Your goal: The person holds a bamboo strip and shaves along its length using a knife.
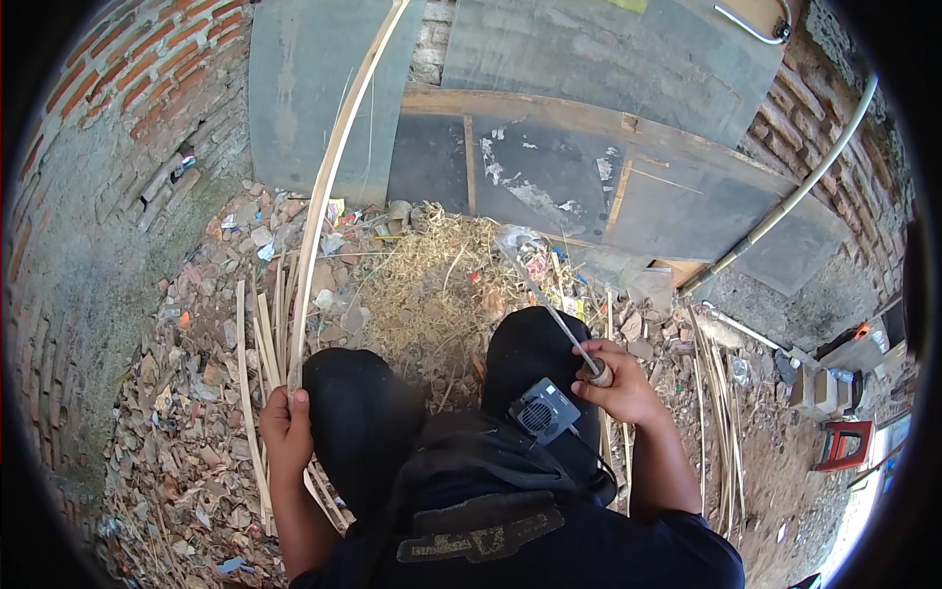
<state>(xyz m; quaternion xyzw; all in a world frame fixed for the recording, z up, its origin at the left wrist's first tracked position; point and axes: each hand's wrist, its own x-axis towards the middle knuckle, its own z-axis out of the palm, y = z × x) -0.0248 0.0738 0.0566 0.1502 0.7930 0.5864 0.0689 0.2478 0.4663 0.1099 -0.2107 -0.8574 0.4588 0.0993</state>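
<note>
My left hand [287,422] is closed around the lower end of a long, pale strip of split bamboo [318,201]. The strip rises from beside my left knee, past the upper edge of the view. In my right hand [625,391], above the right thigh, is a knife [552,309] gripped by its rounded handle. Its long narrow blade slants up and to the left, apart from the strip. Both of my knees are bent in dark trousers, between the two hands.
More bamboo strips lie left [246,393] and right [724,422] of my legs. Wood shavings [442,265] and rubble cover the ground ahead. Grey panels [530,177] and brick walls stand around. A pole [785,206] leans at right, near a red stool [846,445]. A small black device [546,410] rests on my thigh.
</note>
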